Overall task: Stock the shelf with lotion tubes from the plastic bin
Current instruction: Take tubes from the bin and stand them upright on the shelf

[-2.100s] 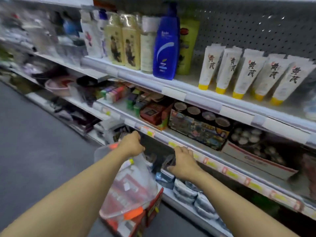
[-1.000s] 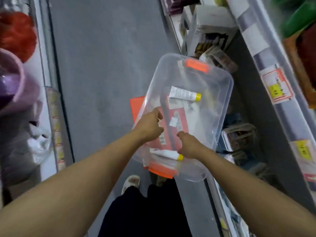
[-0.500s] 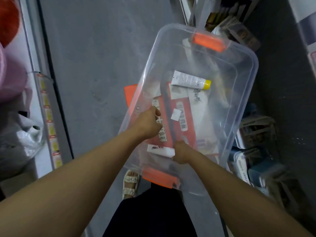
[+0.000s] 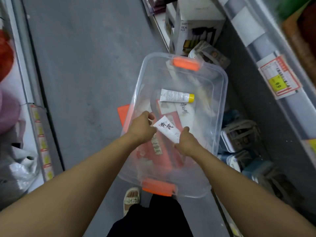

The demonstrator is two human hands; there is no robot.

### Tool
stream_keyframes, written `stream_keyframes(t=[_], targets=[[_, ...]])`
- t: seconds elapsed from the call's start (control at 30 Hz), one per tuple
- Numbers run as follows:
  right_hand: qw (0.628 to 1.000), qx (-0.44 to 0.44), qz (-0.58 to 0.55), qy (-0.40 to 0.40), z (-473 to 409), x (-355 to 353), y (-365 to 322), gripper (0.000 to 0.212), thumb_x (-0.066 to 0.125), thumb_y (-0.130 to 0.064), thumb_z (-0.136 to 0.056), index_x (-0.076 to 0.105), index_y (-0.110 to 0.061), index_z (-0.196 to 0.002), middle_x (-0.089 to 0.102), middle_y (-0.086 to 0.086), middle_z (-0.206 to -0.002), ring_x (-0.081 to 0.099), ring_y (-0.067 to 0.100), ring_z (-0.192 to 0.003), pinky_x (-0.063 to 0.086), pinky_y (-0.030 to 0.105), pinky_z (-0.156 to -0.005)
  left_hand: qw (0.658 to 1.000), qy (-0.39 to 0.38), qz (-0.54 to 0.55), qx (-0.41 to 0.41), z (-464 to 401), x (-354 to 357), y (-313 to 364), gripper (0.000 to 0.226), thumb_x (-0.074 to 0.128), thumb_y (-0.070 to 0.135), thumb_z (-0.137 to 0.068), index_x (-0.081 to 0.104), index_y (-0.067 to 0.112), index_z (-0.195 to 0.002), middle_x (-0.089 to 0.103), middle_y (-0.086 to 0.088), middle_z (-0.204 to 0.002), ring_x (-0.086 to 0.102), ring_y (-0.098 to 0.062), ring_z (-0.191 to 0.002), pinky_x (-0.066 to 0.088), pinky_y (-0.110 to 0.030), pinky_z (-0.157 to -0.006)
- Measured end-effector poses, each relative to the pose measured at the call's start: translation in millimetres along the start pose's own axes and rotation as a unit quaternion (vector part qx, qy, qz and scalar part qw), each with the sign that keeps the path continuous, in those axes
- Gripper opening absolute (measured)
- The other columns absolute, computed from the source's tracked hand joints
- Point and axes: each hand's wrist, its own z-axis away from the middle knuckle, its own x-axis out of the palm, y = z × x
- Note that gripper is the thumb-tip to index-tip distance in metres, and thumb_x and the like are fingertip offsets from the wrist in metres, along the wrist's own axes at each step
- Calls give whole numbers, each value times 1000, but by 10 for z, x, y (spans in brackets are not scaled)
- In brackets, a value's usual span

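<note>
While the left hand (image 4: pixel 142 129) holds its crimped end, the right hand (image 4: pixel 185 141) grips the lotion tube (image 4: pixel 166 130).

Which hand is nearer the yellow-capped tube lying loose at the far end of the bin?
Right, narrowly. The right hand sits below the loose tube, with its grip on another tube. The left hand is lower left of it, at the bin wall.

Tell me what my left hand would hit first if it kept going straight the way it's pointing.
Probably the far lotion tube lying in the plastic bin. Your left hand points up-right toward it, though depth is unclear.
</note>
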Motion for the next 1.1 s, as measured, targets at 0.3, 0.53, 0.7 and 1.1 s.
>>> stream_keyframes(t=[0.3, 0.53, 0.7, 1.1], targets=[[961, -116, -191, 160, 369, -699, -185, 54, 66, -20, -83, 35, -11, -125, 52, 8, -122, 53, 26, -108, 45, 33, -79, 985, -22, 169, 10, -30, -74, 558, 34, 62, 28, -88, 52, 13, -116, 60, -4, -104, 59, -19, -94, 43, -26, -70], [942, -173, -257, 132, 358, -803, -346, 45, 64, -23, -85, 38, -20, -121, 54, -4, -110, 57, 14, -94, 49, 26, -70, 961, -33, 273, 34, -143, -132, 908, 24, 53, 20, -94, 59, 10, -114, 66, -4, -108, 60, -9, -79, 41, -21, -61], [947, -141, -270, 99, -53, -777, -321, 61, 57, -13, -83, 30, -14, -138, 42, 3, -134, 44, 19, -121, 43, 33, -96, 949, 74, 295, 77, -301, -327, 959, 23, 51, 14, -94, 56, 10, -117, 61, 0, -103, 57, -8, -80, 43, -12, -56], [953, -99, 200, 202, -1455, -515, -269, 58, 54, -9, -79, 34, -11, -134, 36, 10, -136, 33, 29, -126, 27, 38, -106, 903, 118, 405, 83, -660, -424, 737, 21, 48, 19, -96, 57, 14, -114, 67, -5, -110, 65, -21, -98, 55, -35, -83]])
